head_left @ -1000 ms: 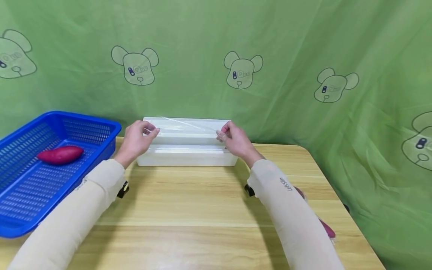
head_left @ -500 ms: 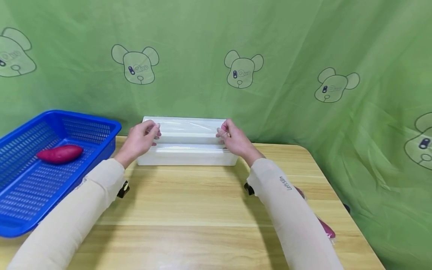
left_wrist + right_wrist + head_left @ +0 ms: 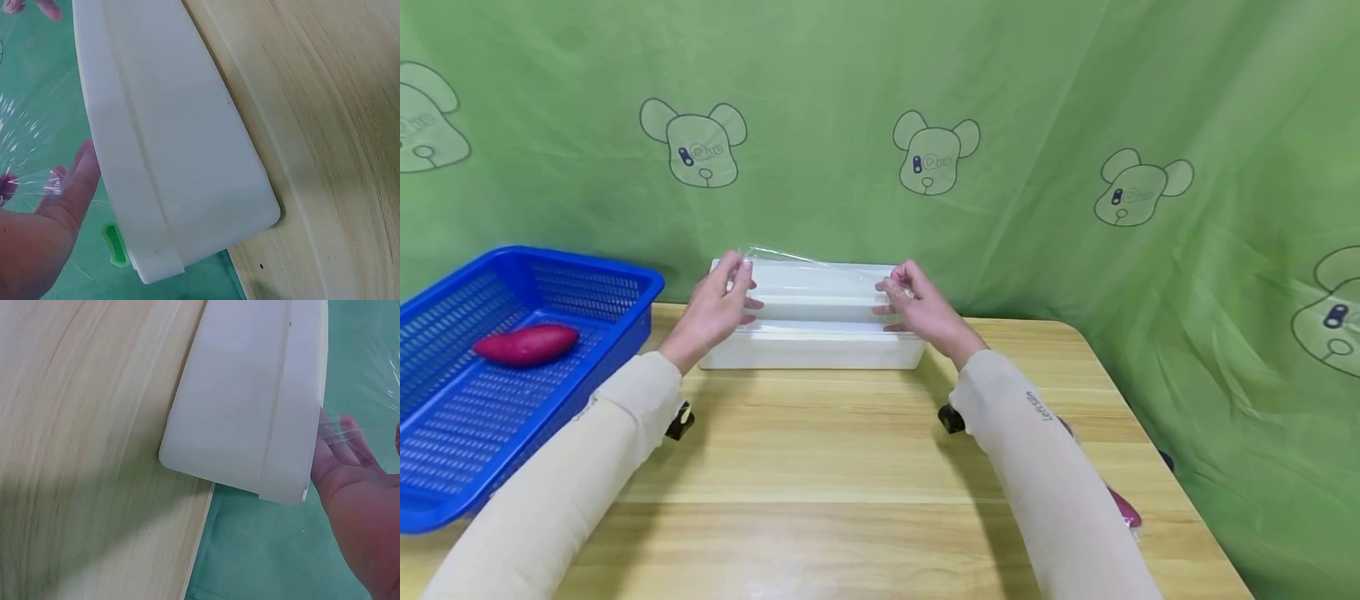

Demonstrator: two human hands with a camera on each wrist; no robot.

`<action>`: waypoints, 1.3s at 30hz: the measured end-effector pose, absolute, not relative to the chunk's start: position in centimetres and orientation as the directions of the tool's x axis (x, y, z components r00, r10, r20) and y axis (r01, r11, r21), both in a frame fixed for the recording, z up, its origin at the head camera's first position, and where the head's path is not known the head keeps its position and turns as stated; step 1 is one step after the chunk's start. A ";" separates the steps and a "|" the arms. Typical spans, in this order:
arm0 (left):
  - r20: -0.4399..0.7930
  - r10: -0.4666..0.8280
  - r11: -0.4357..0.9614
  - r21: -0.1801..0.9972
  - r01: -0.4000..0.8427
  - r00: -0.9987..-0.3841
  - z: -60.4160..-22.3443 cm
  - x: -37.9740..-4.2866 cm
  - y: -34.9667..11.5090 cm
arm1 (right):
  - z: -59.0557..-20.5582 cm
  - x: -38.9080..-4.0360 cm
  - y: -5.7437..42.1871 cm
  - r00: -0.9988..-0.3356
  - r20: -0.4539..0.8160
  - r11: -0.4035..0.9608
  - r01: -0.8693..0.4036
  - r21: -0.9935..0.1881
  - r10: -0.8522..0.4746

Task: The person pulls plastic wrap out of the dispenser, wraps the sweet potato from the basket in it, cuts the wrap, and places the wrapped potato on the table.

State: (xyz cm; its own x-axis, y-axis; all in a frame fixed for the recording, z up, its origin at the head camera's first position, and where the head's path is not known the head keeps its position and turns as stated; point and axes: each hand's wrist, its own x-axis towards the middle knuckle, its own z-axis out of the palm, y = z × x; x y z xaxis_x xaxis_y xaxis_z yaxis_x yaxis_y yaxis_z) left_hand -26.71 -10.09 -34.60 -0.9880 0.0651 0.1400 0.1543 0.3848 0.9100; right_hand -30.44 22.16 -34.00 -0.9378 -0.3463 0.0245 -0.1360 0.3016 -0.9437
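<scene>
Currently, clear film (image 3: 816,267) stretched between left fingers (image 3: 742,278) and right fingers (image 3: 895,291).

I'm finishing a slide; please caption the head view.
Left hand and right hand hold clear film at a white box; a reddish tuber lies in a blue basket.

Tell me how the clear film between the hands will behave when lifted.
The film will probably be floppy: it looks thin and wrinkles near the left hand. It's likely very light for its size, being a sheet with the green cloth showing through. It may cling to skin, since it seems to lie across the right hand.
</scene>
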 end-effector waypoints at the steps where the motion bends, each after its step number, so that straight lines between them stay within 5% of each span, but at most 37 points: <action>1: 0.143 0.066 0.389 0.908 0.158 -0.987 -34.6 -26.7 -10.1 | -34.0 -30.4 22.2 -0.938 0.021 0.297 -0.131 -0.946 -0.347; 39: 0.122 0.014 0.348 0.930 0.120 -0.992 -33.8 -26.1 -10.7 | -32.8 -30.7 22.6 -0.958 -0.002 0.452 -0.134 -0.882 -0.288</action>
